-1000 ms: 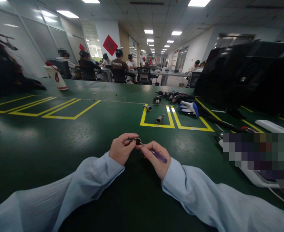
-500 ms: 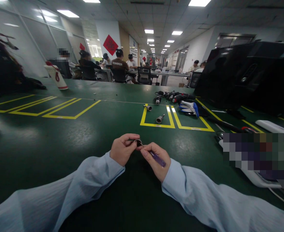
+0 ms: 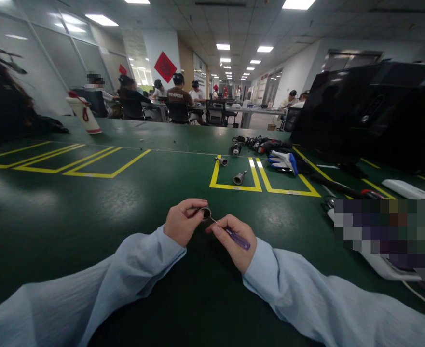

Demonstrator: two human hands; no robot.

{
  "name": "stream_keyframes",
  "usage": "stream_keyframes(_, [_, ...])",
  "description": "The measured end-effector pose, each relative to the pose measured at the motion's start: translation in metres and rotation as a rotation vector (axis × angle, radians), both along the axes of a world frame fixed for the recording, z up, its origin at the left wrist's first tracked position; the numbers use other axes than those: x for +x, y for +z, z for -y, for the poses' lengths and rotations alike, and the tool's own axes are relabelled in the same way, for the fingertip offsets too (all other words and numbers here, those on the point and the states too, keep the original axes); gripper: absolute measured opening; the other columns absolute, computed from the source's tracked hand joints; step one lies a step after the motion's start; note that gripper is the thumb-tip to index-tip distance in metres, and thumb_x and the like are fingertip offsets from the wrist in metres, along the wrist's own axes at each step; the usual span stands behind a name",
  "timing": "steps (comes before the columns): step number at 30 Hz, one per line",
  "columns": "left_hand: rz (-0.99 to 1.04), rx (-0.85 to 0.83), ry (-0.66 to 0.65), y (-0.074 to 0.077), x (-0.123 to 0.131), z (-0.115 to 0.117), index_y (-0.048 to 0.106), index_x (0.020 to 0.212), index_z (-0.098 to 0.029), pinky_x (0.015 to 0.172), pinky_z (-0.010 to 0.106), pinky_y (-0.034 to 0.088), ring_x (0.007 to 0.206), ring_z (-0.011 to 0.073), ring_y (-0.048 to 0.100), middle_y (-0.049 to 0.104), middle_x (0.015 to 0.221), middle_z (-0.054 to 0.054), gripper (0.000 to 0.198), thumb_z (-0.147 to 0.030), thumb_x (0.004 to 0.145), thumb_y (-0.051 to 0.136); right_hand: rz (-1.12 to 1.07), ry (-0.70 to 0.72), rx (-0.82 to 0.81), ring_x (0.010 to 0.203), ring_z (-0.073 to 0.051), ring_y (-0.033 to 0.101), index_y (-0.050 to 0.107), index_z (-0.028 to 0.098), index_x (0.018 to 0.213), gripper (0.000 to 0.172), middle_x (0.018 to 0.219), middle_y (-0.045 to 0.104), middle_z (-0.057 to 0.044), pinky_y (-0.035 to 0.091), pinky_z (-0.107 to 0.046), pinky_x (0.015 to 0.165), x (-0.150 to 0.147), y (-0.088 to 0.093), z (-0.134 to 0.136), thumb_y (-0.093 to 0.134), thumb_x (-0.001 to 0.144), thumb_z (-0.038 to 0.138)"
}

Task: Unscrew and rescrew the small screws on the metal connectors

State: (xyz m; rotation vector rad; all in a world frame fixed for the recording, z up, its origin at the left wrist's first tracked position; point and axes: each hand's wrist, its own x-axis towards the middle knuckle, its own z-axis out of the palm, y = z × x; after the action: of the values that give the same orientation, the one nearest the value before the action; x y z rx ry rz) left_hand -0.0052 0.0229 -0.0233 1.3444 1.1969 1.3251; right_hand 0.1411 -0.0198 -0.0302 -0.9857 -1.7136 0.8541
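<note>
My left hand (image 3: 184, 222) pinches a round metal hole saw (image 3: 205, 213) between thumb and fingers, its open mouth turned to the right and toward me. In my right hand (image 3: 236, 241) is a small screwdriver (image 3: 239, 239) with a clear purple handle, held near the shaft. Its thin tip points left to the rim of the hole saw; whether it touches cannot be made out. Beyond the hands, a second metal hole saw (image 3: 239, 178) lies inside a yellow taped box, and another hole saw (image 3: 223, 162) lies across that box's left line.
The green table (image 3: 154, 193) carries yellow tape outlines. At the back right are a power drill (image 3: 273, 144) with its cord and a blue-and-white glove (image 3: 283, 161). A black case (image 3: 364, 115) stands far right, a paper cup (image 3: 84, 113) back left. People sit beyond the table.
The hole saw has turned so that more of its open mouth shows. My right hand and the screwdriver have shifted slightly right and down, showing more of the shaft.
</note>
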Motion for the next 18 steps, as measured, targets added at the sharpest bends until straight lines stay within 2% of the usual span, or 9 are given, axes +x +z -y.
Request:
stream_keyframes(5, [-0.005, 0.033, -0.020, -0.004, -0.001, 0.000, 0.062, 0.072, -0.009, 0.081, 0.033, 0.050, 0.082, 0.0191, 0.063, 0.064, 0.093, 0.011, 0.019, -0.016, 0.054, 0.064, 0.045, -0.020, 0.026, 0.067, -0.014, 0.054, 0.059, 0.015, 0.076, 0.013, 0.073, 0.061, -0.003, 0.041, -0.026, 0.064, -0.001, -0.003, -0.002, 0.047, 0.080, 0.019])
stream_keyframes(10, [-0.026, 0.013, -0.052, -0.003, -0.001, 0.002, 0.062, 0.077, -0.011, 0.077, 0.032, 0.051, 0.078, 0.0177, 0.064, 0.063, 0.099, 0.010, 0.022, -0.015, 0.056, 0.063, 0.027, -0.015, 0.023, 0.069, -0.015, 0.054, 0.060, 0.016, 0.077, 0.013, 0.074, 0.060, -0.003, 0.041, -0.027, 0.065, -0.001, -0.002, -0.001, 0.048, 0.080, 0.020])
stream_keyframes(15, [-0.059, -0.040, -0.007, 0.002, -0.001, 0.003, 0.062, 0.078, -0.010, 0.072, 0.032, 0.052, 0.072, 0.0173, 0.065, 0.066, 0.089, 0.008, 0.023, -0.013, 0.056, 0.061, -0.290, 0.091, -0.186, 0.072, -0.014, 0.056, 0.059, 0.016, 0.078, 0.013, 0.081, 0.065, -0.004, 0.043, -0.026, 0.066, -0.002, -0.006, -0.007, 0.050, 0.080, 0.025])
stream_keyframes(18, [-0.057, -0.060, 0.016, 0.003, -0.002, 0.002, 0.062, 0.078, -0.010, 0.073, 0.033, 0.052, 0.072, 0.0172, 0.064, 0.065, 0.092, 0.009, 0.024, -0.014, 0.054, 0.062, -0.522, 0.156, -0.308, 0.071, -0.013, 0.057, 0.056, 0.016, 0.072, 0.012, 0.083, 0.068, -0.005, 0.043, -0.026, 0.063, -0.003, -0.012, -0.015, 0.054, 0.078, 0.027])
